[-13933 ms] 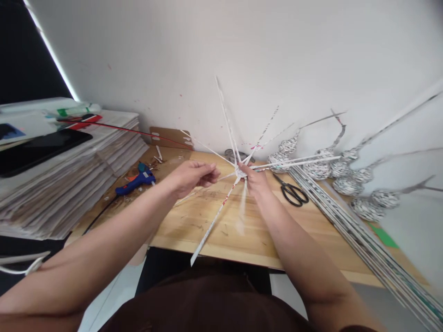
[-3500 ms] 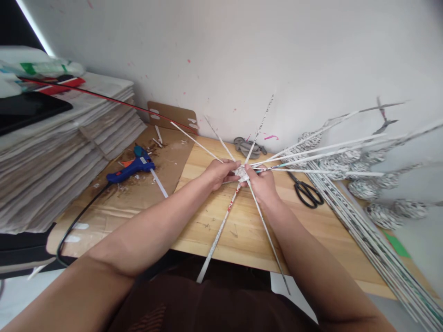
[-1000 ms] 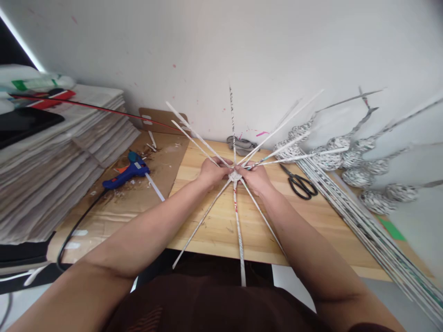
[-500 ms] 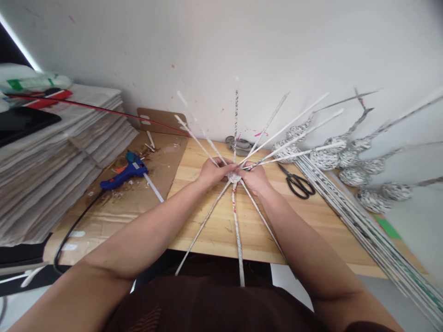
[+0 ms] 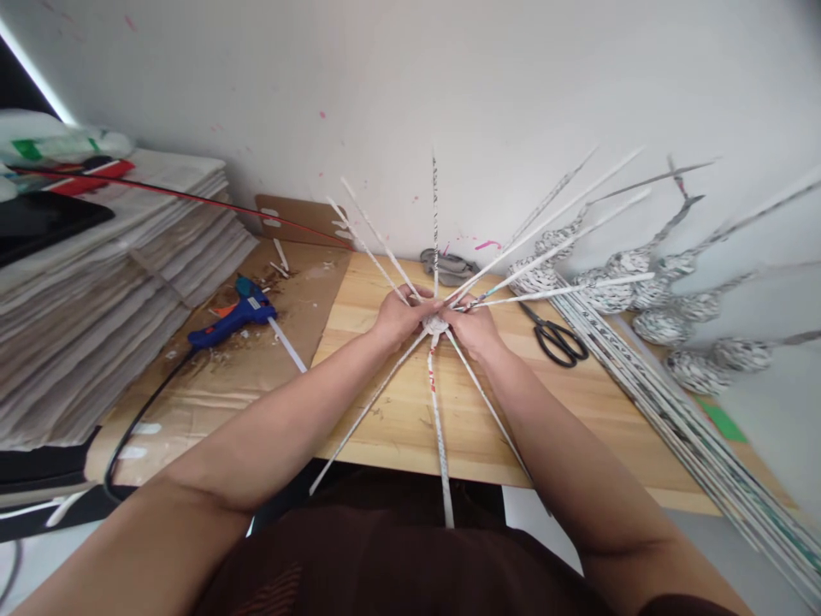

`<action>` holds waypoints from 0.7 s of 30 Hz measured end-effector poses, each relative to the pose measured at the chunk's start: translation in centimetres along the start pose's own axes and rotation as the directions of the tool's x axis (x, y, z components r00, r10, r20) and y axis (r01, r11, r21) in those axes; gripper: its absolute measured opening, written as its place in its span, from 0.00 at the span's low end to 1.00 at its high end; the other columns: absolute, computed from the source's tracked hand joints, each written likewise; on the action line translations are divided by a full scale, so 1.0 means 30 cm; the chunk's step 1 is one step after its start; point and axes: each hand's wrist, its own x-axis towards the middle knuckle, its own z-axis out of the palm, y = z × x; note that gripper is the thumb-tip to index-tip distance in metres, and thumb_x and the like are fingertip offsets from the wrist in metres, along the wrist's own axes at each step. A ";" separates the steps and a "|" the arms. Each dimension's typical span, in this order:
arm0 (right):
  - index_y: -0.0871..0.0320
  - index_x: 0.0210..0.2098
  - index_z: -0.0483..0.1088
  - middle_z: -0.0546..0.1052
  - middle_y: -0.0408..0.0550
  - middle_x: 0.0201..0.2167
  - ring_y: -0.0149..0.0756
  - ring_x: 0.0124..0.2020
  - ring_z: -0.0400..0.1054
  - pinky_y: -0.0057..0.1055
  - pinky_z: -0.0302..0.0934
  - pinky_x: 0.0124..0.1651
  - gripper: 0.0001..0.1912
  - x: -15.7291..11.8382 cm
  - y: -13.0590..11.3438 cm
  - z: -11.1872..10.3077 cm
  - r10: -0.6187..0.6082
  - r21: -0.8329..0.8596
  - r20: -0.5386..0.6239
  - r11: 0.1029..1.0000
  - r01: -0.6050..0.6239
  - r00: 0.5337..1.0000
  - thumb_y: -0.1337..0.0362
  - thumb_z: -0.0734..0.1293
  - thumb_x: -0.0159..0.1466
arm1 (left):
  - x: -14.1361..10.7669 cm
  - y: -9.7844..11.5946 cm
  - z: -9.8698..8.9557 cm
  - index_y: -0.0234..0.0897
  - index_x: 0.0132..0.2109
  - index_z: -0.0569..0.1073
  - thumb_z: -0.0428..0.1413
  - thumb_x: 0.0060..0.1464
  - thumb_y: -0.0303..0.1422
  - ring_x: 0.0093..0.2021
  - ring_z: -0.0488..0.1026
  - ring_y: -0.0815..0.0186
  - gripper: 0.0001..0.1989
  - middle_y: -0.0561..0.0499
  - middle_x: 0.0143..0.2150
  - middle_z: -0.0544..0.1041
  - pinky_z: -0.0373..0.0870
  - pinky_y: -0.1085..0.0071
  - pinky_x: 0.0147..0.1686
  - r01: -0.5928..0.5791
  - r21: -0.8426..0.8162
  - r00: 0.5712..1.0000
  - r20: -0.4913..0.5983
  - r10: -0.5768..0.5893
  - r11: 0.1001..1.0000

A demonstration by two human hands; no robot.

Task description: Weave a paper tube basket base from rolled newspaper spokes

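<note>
Between my hands is a small woven centre [image 5: 437,325] of rolled newspaper, with several thin paper sticks [image 5: 440,432] fanning out from it in all directions. My left hand [image 5: 403,318] is closed on the left side of this centre, its thumb pressed across the top. From the right, my right hand [image 5: 475,327] pinches the weave and the bases of the sticks that point up and right. The thumbs nearly meet above the centre. Some fingertips are hidden behind the weave and the sticks.
On the wooden board [image 5: 378,428], black scissors [image 5: 558,342] lie right, beside a bundle of paper sticks [image 5: 667,402]. Woven paper gourds [image 5: 603,291] stand by the wall. At left are a blue glue gun [image 5: 234,321] on cardboard and a tall paper stack [image 5: 115,316]. A grey cloth-like item [image 5: 452,267] lies behind.
One upper stick has swung right, now close to the other right-hand sticks. The left upper sticks have shifted slightly. Both hands keep their hold on the woven centre.
</note>
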 end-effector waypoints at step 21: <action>0.54 0.29 0.67 0.72 0.38 0.17 0.34 0.15 0.66 0.29 0.62 0.17 0.12 -0.004 0.000 0.008 -0.077 -0.049 -0.065 0.996 0.074 0.995 0.54 0.70 0.53 | 0.006 -0.013 0.004 0.35 0.32 0.72 0.66 0.42 0.32 0.26 0.73 0.67 0.11 0.53 0.23 0.75 0.70 0.71 0.31 -0.046 0.074 0.998 -0.036 0.049 0.996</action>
